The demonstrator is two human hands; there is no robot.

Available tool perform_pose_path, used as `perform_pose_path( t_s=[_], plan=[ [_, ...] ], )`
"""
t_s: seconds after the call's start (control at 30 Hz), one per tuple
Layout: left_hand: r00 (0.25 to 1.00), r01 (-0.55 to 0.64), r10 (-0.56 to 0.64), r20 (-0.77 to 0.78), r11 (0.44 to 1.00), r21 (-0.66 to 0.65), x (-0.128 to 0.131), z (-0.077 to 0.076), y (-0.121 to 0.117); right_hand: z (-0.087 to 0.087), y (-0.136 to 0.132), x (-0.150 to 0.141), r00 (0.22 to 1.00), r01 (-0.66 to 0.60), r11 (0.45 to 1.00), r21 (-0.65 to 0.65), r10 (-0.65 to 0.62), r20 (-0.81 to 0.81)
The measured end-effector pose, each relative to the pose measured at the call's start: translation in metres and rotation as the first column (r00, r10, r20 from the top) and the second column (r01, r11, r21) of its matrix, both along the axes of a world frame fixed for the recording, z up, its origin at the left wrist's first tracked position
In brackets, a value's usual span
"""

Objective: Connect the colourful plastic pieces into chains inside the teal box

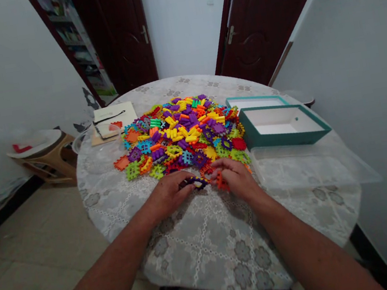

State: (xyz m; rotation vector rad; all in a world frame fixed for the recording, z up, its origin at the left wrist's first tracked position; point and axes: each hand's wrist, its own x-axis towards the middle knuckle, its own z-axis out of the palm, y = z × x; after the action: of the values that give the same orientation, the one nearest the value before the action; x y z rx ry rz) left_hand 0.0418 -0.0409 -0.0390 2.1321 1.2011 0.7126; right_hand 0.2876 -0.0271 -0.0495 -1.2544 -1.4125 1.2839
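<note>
My left hand [174, 189] is closed on a dark purple toy building piece [199, 182] with yellow bits along its edge. Close beside it, my right hand [233, 176] pinches an orange toy building piece [222, 182]. The two pieces are near each other just above the tablecloth; whether they touch I cannot tell. Right beyond both hands spreads a large heap of plastic building pieces [172, 151], toothed and flat, in many colours. Yellow, purple, orange and green tubes [190, 139] lie on top of the heap.
On the right stand a green box [288, 137], its lid [256, 100] and a clear plastic tray [310, 165]. Glasses [108, 118] rest on a notebook [127, 109] at the back left, near a clear plastic container [106, 151]. A patterned cloth covers the round table [214, 254].
</note>
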Motion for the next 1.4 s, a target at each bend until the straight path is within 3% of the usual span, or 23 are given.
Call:
perform_pose_path(
  t_s=[0.1, 0.23, 0.33, 0.47, 0.73, 0.9, 1.03, 1.1, 1.17, 1.23, 1.4],
  plan=[
    [1.0, 0.01, -0.01, -0.002, 1.0, 0.005, 0.003, -0.002, -0.001, -0.004, 0.002, -0.001, 0.994, 0.087, 0.972, 0.217, -0.099, 0.043],
    [1.0, 0.012, -0.012, -0.012, 1.0, 0.017, 0.008, -0.004, -0.004, -0.006, -0.011, -0.014, 0.99, -0.11, 0.931, 0.348, 0.072, 0.121],
    [0.999, -0.029, 0.03, -0.035, 0.998, 0.049, 0.01, -0.003, -0.006, -0.005, -0.02, -0.022, 0.978, -0.198, 0.921, 0.335, 0.165, 0.124],
    [0.994, -0.091, 0.093, -0.056, 0.995, 0.046, 0.008, -0.004, -0.007, -0.006, -0.021, -0.024, 0.976, -0.209, 0.941, 0.268, 0.216, 0.005],
    [0.997, -0.065, 0.066, -0.032, 0.997, 0.048, 0.006, -0.004, -0.005, -0.01, -0.018, -0.024, 0.93, -0.24, 0.963, 0.126, 0.265, -0.254],
    [0.998, -0.062, 0.061, -0.016, 0.998, -0.01, 0.01, 0.0, -0.007, -0.015, -0.019, -0.03, 0.901, -0.258, 0.951, 0.168, 0.3, -0.312],
    [0.997, -0.048, 0.048, -0.052, 0.999, 0.001, 0.009, -0.005, -0.006, -0.014, -0.011, -0.02, 0.99, -0.113, 0.956, 0.272, 0.132, -0.053],
    [0.996, -0.048, 0.051, -0.078, 0.998, 0.036, 0.007, -0.007, -0.005, -0.011, -0.005, -0.009, 0.981, -0.046, 0.906, 0.42, -0.04, 0.192],
    [0.995, -0.038, 0.044, -0.084, 0.997, 0.066, 0.007, -0.008, -0.005, -0.007, -0.001, 0.001, 0.887, -0.091, 0.83, 0.551, -0.184, 0.423],
    [0.996, -0.031, 0.037, -0.08, 0.996, 0.084, 0.007, -0.009, -0.005, -0.003, 0.002, 0.008, 0.768, -0.193, 0.788, 0.585, -0.249, 0.59],
    [0.997, -0.017, 0.025, -0.069, 0.993, 0.115, 0.009, -0.01, -0.004, 0.003, 0.001, 0.013, 0.601, -0.361, 0.802, 0.476, -0.19, 0.777]
  ],
)
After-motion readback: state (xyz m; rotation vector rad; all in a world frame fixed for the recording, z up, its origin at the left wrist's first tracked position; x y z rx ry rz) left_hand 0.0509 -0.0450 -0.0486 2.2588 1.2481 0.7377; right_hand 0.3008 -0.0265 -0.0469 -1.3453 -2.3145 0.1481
